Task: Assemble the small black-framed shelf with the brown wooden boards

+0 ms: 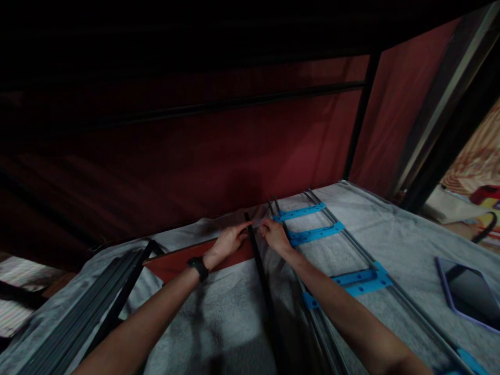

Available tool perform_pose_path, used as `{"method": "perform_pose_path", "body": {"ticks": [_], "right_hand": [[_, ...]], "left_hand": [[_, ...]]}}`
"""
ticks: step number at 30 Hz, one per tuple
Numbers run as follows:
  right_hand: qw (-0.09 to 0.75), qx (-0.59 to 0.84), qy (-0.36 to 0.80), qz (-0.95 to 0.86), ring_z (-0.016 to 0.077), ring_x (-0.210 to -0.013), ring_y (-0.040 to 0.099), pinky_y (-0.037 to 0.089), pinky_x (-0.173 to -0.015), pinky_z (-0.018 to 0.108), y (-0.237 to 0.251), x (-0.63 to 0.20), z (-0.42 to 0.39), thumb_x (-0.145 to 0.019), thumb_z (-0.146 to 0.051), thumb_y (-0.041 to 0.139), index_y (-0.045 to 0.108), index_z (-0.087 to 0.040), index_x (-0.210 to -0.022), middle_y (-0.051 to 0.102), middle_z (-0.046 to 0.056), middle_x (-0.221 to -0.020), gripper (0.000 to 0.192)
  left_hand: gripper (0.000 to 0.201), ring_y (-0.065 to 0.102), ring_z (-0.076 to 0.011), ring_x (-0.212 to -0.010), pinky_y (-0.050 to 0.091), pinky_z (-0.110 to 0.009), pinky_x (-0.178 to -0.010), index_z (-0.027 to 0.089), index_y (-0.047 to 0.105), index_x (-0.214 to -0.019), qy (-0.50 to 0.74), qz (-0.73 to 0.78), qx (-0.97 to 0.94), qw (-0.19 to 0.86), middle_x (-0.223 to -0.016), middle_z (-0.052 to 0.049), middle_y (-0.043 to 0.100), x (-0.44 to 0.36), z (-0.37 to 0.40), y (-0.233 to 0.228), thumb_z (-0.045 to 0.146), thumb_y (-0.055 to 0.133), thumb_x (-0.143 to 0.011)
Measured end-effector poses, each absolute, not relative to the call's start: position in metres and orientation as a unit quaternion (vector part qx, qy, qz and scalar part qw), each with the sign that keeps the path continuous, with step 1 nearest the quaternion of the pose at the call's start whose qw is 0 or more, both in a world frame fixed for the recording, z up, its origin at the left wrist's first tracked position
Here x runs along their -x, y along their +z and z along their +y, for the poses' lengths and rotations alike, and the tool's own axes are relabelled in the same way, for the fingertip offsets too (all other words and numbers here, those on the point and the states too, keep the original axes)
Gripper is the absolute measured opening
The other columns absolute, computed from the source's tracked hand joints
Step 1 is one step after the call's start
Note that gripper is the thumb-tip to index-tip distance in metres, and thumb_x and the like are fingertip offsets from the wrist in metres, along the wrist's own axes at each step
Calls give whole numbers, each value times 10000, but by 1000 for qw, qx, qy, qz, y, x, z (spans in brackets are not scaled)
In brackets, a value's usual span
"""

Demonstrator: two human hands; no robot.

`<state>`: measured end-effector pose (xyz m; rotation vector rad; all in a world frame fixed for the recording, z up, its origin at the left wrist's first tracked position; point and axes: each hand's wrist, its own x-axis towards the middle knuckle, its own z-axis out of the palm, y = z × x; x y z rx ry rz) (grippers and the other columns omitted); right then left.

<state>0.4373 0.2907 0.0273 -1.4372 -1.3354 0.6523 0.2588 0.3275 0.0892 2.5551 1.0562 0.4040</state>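
Note:
My left hand (227, 245), with a black watch on its wrist, reaches to the far end of a long black bar (260, 265). Its index finger is stretched out and touches or nearly touches the bar. Beneath this hand lies a reddish-brown board (175, 260). Just right of the bar, my right hand (274, 234) is closed in a pinch. Something pale and see-through shows at its fingertips, too faint to name. Beside my right forearm is a frame of grey metal rods (363, 249) joined by blue brackets (316, 234).
A bundle of grey rods (89, 291) lies at the left on the grey cloth (222, 307). A phone (471, 291) rests at the right. Behind stands a red fabric panel (234, 161) with dark bars (361, 114) across it.

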Motion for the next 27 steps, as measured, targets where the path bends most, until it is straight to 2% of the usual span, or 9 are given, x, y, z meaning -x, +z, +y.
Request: {"method": "perform_pose_path", "body": {"ticks": [9,23,27], "right_hand": [[463,601,226,-611,113,-629,544,347,-586,210,38,-440,289,-856,-120,475,600,-210,-775,603,-26,-675,174],[403,593,226,-659,134,-686,584,359,-626,220,42,-440,295,-898,-160,468,648,-197,-828,653,2,-706,196],[411,573,213,-676,134,-708,585,366,-651,221,39,-441,297,-904,-158,480,649,-189,-822,667,8,-752,191]], "left_hand": [[449,647,-222,-1073,483,-327,-945,219,572,-1324,136,382,-898,173,-1235,-81,673,-260,331,92,176,525,-880],[457,636,-216,-1112,468,-329,-992,215,557,-1349,145,389,-892,180,-1268,-76,660,-260,325,92,229,537,-893],[471,629,-226,-1138,465,-340,-997,232,541,-1373,137,389,-893,181,-1282,-71,655,-259,326,92,232,525,-902]]}}
